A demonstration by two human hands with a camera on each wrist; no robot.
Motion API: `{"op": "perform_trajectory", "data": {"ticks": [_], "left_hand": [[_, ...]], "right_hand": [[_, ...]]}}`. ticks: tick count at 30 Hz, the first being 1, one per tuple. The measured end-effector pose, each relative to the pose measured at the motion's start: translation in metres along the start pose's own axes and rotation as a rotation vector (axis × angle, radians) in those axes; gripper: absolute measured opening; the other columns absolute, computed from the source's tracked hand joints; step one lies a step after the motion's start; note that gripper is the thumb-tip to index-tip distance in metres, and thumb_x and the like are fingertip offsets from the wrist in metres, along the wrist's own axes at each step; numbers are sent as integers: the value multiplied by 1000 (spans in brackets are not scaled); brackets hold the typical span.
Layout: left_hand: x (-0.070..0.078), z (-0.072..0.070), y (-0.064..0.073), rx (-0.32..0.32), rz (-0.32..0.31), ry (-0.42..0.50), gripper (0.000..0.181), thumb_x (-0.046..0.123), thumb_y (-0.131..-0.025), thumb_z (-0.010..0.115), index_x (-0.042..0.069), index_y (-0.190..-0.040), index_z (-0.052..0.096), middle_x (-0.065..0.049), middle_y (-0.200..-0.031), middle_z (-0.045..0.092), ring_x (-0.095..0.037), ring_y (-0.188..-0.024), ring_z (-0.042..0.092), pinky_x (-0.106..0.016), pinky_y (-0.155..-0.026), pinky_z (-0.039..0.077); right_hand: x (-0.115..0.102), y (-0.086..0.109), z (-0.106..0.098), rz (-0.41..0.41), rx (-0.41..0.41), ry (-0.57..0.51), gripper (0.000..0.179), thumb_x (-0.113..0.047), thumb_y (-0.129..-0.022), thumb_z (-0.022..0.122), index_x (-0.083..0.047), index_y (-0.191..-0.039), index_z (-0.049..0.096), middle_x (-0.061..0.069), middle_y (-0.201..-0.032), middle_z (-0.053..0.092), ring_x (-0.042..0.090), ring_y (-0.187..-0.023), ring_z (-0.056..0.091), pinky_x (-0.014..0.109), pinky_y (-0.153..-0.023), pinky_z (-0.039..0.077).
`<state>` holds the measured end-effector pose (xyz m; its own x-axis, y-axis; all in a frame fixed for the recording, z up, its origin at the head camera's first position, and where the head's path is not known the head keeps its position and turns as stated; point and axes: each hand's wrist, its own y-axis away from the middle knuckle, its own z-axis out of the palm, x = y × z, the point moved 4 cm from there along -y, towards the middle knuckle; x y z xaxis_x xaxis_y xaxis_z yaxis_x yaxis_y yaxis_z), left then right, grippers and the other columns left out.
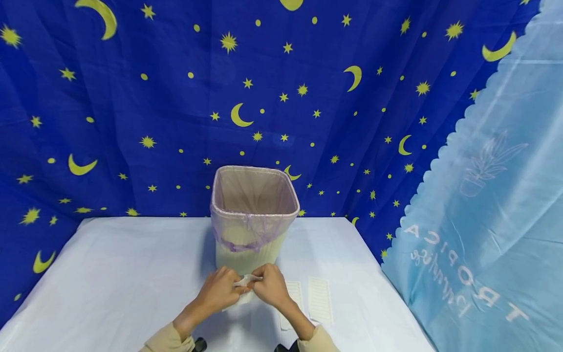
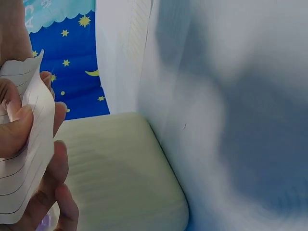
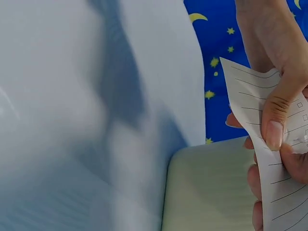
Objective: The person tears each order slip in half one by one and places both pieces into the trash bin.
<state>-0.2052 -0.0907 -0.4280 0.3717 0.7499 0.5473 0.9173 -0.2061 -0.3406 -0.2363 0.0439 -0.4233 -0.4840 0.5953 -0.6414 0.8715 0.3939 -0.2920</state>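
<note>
A lined paper sheet with small checkboxes (image 3: 248,96) is stretched between my two hands. My left hand (image 1: 221,292) pinches it from the left, thumb on the near face and fingers behind. From the other side my right hand (image 1: 270,287) pinches it, its thumb pressed on the printed lines. Both thumbs are close together near the sheet's middle, and the paper (image 2: 38,159) bends around them. In the head view, only a narrow strip of the paper (image 1: 248,280) shows between the hands. Just beyond them stands a pale waste bin (image 1: 246,256).
A translucent purple bag (image 1: 264,238) lines the bin and folds over its rim. Two printed paper strips (image 1: 320,299) (image 1: 293,298) lie right of my hands on the white-covered table (image 1: 145,274). A blue star-patterned curtain (image 1: 176,112) hangs behind, a light blue one (image 1: 492,210) at right.
</note>
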Motion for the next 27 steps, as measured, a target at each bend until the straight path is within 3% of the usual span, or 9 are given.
{"op": "perform_trajectory", "data": {"ticks": [2, 4, 11, 15, 18, 22, 27], "left_hand": [[1, -1, 1, 6, 20, -20, 57, 22, -77, 80, 23, -50, 29, 15, -51, 17, 1, -49, 17, -19, -44, 18], [2, -1, 2, 20, 49, -26, 58, 20, -78, 79, 23, -51, 28, 17, -51, 14, 1, -49, 16, -19, -44, 18], [5, -1, 5, 31, 103, -57, 52, 16, -77, 77, 23, -47, 36, 17, -49, 17, 2, -46, 18, -17, -42, 21], [6, -1, 5, -1, 68, -82, 47, 24, -78, 78, 22, -49, 42, 15, -50, 23, -1, -48, 24, -22, -44, 26], [3, -1, 3, -81, -1, -26, 38, 29, -80, 79, 20, -53, 53, 13, -52, 30, -3, -49, 28, -23, -45, 28], [-5, 1, 3, -174, -108, 113, 32, 35, -75, 82, 17, -60, 60, 12, -54, 37, -5, -49, 33, -23, -45, 29], [-10, -1, 4, -160, -148, 135, 28, 32, -72, 85, 16, -60, 64, 11, -54, 46, -6, -50, 37, -24, -46, 31]], "right_hand": [[0, -1, 0, 31, -10, -34, 12, -2, -61, 68, -9, -50, 67, -9, -46, 51, -1, -46, 29, 14, -45, 24], [1, -1, 1, 48, -12, -63, 11, -2, -59, 67, -7, -50, 68, -10, -46, 49, -1, -46, 29, 15, -46, 25], [7, 0, 4, 147, -12, -237, 14, 3, -64, 57, 5, -54, 66, -9, -47, 43, -2, -42, 28, 17, -44, 25], [15, 1, 5, 197, -38, -295, 11, 2, -64, 60, 9, -58, 66, -11, -47, 43, 1, -45, 31, 18, -45, 27], [17, 1, 4, 158, -112, -279, 13, 2, -68, 63, 10, -58, 62, -12, -48, 37, 1, -47, 28, 18, -47, 26], [13, 0, -1, 24, -205, -215, 14, 0, -77, 66, 3, -64, 66, -10, -54, 48, 0, -49, 33, 17, -51, 31], [7, 0, -7, -62, -293, -156, 10, -2, -83, 67, -3, -74, 71, -1, -66, 63, -3, -58, 42, 15, -58, 39]]}}
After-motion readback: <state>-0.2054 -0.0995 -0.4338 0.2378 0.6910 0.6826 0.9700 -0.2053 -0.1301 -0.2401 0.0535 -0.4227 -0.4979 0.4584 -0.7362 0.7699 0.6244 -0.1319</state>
